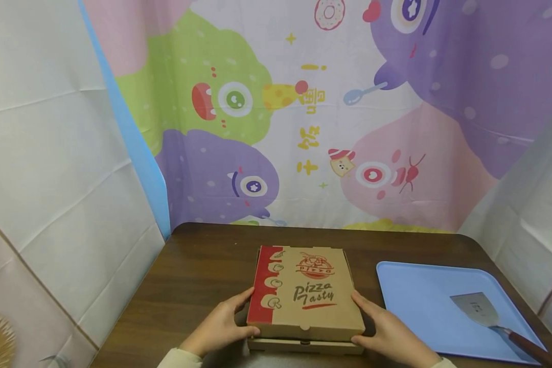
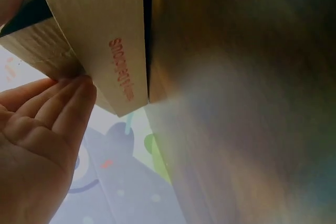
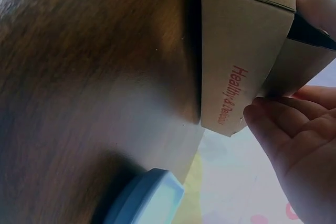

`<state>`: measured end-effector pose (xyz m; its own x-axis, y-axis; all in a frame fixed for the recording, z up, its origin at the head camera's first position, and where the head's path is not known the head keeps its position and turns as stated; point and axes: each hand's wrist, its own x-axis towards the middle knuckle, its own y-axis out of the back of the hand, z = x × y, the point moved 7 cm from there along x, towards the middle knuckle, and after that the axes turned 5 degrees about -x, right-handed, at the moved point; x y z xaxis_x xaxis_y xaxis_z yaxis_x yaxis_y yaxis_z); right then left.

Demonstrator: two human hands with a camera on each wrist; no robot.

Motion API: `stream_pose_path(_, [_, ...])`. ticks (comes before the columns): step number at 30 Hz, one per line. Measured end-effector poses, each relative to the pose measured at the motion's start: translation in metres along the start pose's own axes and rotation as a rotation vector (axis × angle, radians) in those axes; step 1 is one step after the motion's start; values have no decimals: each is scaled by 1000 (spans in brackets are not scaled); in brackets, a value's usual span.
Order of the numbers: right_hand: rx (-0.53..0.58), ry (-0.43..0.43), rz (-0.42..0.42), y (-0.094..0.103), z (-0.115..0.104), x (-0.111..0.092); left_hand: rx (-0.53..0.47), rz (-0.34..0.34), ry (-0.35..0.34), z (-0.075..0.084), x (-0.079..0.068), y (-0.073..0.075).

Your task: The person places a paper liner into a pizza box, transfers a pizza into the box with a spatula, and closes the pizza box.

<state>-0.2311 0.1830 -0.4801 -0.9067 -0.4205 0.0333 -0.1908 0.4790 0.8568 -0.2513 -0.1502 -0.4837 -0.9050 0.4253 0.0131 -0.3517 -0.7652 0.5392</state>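
A cardboard pizza box (image 1: pixel 322 301) with a red strip and printed lettering lies on the dark wooden table. Its lid is tilted up a little at the near side, and a dark gap shows above the base (image 3: pixel 241 51) in the right wrist view. My left hand (image 1: pixel 221 325) grips the lid's left side, thumb at the near corner and fingers along the side flap. On the opposite side, my right hand (image 1: pixel 388 329) holds the lid the same way. The box's inside is hidden.
To the right of the box lies a light blue tray (image 1: pixel 418 306). A pizza server (image 1: pixel 477 308) rests on it, its dark handle reaching past the near right edge. A cartoon-patterned cloth (image 1: pixel 303 204) hangs behind the wooden table (image 1: pixel 165 301), with pale cloth at both sides.
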Motion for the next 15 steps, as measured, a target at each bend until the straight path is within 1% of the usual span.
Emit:
stream_pose_path(5, [-11, 3, 0, 0, -1, 0, 58, 7, 21, -1, -2, -2])
stream_pose_path(11, [-23, 0, -2, -1, 0, -1, 120, 0, 9, -1, -2, -5])
stream_pose_path(15, [-12, -6, -15, -2, 1, -2, 138, 0, 5, -3, -1, -6])
